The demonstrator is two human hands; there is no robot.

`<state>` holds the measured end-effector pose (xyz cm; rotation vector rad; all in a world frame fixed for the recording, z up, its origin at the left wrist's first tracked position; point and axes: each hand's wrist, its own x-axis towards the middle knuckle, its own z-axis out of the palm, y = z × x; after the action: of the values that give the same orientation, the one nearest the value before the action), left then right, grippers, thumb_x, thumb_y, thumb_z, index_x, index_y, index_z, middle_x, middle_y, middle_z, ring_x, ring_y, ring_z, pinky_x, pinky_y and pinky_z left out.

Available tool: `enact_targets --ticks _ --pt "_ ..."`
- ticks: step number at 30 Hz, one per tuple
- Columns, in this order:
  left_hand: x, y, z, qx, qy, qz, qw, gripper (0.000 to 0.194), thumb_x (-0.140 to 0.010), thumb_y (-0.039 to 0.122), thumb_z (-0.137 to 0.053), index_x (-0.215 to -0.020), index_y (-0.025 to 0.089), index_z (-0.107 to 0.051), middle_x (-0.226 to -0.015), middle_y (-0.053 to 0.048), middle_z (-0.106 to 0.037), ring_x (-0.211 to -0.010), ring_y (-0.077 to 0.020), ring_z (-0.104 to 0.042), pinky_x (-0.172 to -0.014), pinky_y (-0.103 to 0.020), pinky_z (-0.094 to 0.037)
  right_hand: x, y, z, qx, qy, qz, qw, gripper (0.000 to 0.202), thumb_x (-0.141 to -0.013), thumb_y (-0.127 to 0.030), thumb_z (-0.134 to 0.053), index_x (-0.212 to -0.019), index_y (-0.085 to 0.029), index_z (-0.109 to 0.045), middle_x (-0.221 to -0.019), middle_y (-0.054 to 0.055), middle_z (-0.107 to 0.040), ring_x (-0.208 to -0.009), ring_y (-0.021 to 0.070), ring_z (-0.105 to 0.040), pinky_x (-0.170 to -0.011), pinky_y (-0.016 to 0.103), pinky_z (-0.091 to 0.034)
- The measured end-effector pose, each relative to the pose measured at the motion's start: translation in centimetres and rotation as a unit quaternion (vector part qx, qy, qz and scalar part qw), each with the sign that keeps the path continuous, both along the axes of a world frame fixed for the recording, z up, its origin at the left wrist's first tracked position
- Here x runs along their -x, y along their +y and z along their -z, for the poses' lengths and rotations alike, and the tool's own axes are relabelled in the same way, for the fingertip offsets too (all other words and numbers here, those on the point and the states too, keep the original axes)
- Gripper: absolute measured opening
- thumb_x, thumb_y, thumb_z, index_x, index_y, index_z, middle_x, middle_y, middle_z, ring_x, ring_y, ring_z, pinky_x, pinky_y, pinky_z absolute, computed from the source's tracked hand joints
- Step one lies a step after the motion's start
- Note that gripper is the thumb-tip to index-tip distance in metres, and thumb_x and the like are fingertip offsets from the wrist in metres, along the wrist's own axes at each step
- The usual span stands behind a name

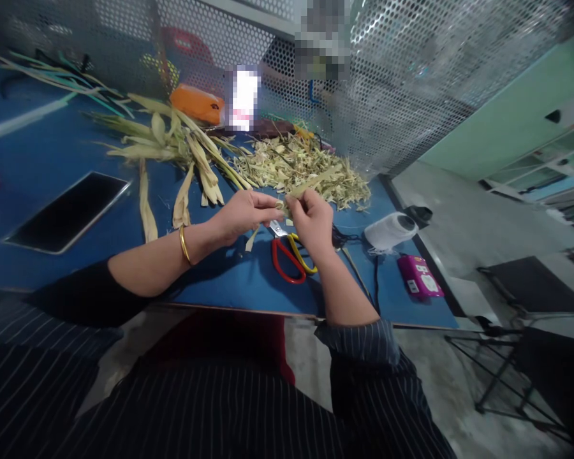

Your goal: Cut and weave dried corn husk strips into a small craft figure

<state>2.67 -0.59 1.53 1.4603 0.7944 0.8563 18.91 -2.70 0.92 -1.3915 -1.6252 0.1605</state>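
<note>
Husk strip [316, 184] pinched in both our hands, by the scissors

In the head view, our left hand [243, 217] and right hand [312, 224] nearly meet just beyond the handles of the scissors [289, 260], fingers closed on the pale green strip; its free part slants up to the right. The scissors lie on the blue counter [229, 290], red and yellow handles toward us, the blades partly hidden by our fingers. Beyond the scissors spreads a heap of shredded husk [291, 159]; beyond and to their left are longer dried husks [146, 143] and an orange packet [197, 104]. Well to their left lies a dark-screened phone [69, 210]. To their right we see a white thread spool [388, 231] on its side and, farther right, a purple pack [419, 277].
</note>
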Motion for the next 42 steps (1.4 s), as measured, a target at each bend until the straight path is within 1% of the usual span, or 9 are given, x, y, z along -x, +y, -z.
enact_targets --ticks 5,9,14,20,24,28,31,35,42 --pt "-0.4 -0.4 0.0 0.005 0.007 -0.04 0.999 0.009 -0.071 0.02 -0.068 -0.07 0.012 -0.071 -0.059 0.0 -0.063 -0.048 -0.0056 -0.042 -0.046 -0.019 -0.032 -0.3 0.1 0.2 0.026 -0.006 0.015 1.0 0.032 -0.088 -0.037 -0.058 -0.064 -0.02 -0.047 -0.054 -0.006 -0.044 -0.054 0.0094 -0.039 -0.055 0.025 -0.029" --pt "-0.4 -0.1 0.3 0.006 -0.003 -0.078 0.997 0.008 -0.07 0.02 -0.067 -0.068 0.013 -0.071 -0.059 0.0 -0.062 -0.049 -0.0057 -0.042 -0.046 -0.02 -0.031 -0.6 -0.4 -0.1 -0.1 -0.098 0.064 0.988 0.025 -0.091 -0.041 -0.056 -0.077 -0.021 -0.058 -0.074 0.001 -0.06 -0.072 0.015 -0.054 -0.072 0.03 -0.04" --pt "-0.3 0.1 0.8 -0.063 0.028 -0.086 0.994 0.012 -0.068 0.015 -0.06 -0.066 0.014 -0.071 -0.053 0.002 -0.056 -0.05 -0.0081 -0.044 -0.049 -0.021 -0.032 -0.3 -0.6 -0.2 -0.096 -0.162 -0.051 0.981 0.017 -0.093 -0.035 -0.056 -0.085 -0.023 -0.063 -0.085 0.004 -0.064 -0.079 0.0171 -0.057 -0.074 0.032 -0.042" --pt "-0.2 0.1 1.0 -0.18 0.109 -0.095 0.973 0.018 -0.072 0.019 -0.057 -0.073 0.016 -0.074 -0.062 -0.001 -0.064 -0.06 -0.0126 -0.053 -0.055 -0.022 -0.038 0.6 -0.9 -0.4 -0.073 -0.153 -0.033 0.985 0.018 -0.088 -0.029 -0.058 -0.072 -0.021 -0.057 -0.075 0.002 -0.058 -0.067 0.0143 -0.05 -0.066 0.03 -0.039" --pt "-0.2 -0.7 0.6 -0.261 0.166 -0.109 0.945 0.017 -0.077 0.021 -0.058 -0.07 0.017 -0.072 -0.061 -0.001 -0.062 -0.063 -0.0135 -0.052 -0.057 -0.022 -0.036 1.4 -1.2 -0.4 0.026 0.007 -0.035 0.999 0.02 -0.079 -0.023 -0.059 -0.061 -0.02 -0.052 -0.061 -0.002 -0.05 -0.059 0.011 -0.045 -0.057 0.026 -0.034" --pt "-0.5 -1.2 0.7 -0.342 0.184 -0.126 0.913 0.023 -0.084 0.021 -0.054 -0.065 0.016 -0.067 -0.06 -0.002 -0.058 -0.059 -0.0117 -0.046 -0.058 -0.025 -0.032 1.9 -1.1 -0.4 0.147 0.239 -0.07 0.957 0.027 -0.079 -0.029 -0.061 -0.056 -0.018 -0.051 -0.051 -0.006 -0.041 -0.049 0.0067 -0.034 -0.05 0.023 -0.028" --pt "-0.5 -0.7 0.8 -0.279 0.146 -0.117 0.942 0.021 -0.082 0.017 -0.054 -0.064 0.016 -0.065 -0.056 0.0 -0.054 -0.054 -0.0101 -0.043 -0.055 -0.024 -0.03 1.7 -1.3 -0.9 0.168 0.261 -0.12 0.943 0.028 -0.081 -0.038 -0.063 -0.064 -0.017 -0.059 -0.051 -0.006 -0.044 -0.048 0.0069 -0.034 -0.048 0.023 -0.028" --pt "0.0 0.5 0.5 -0.042 0.017 -0.089 0.995 0.017 -0.077 0.022 -0.063 -0.062 0.014 -0.064 -0.052 0.001 -0.052 -0.043 -0.0067 -0.035 -0.043 -0.023 -0.027 -0.2 -1.4 -1.5 0.06 0.075 -0.13 0.987 0.026 -0.086 -0.041 -0.063 -0.074 -0.019 -0.065 -0.06 -0.002 -0.056 -0.058 0.0111 -0.048 -0.057 0.025 -0.037" --pt "0.7 1.2 -0.4 0.099 -0.048 -0.084 0.99 0.01 -0.072 0.019 -0.075 -0.078 0.011 -0.071 -0.06 -0.002 -0.062 -0.043 -0.0042 -0.04 -0.039 -0.018 -0.029 -2.6 -0.2 -1.0 0.017 -0.177 -0.087 0.98 0.009 -0.085 -0.028 -0.064 -0.09 -0.021 -0.068 -0.089 0.005 -0.068 -0.083 0.0197 -0.061 -0.073 0.031 -0.042"
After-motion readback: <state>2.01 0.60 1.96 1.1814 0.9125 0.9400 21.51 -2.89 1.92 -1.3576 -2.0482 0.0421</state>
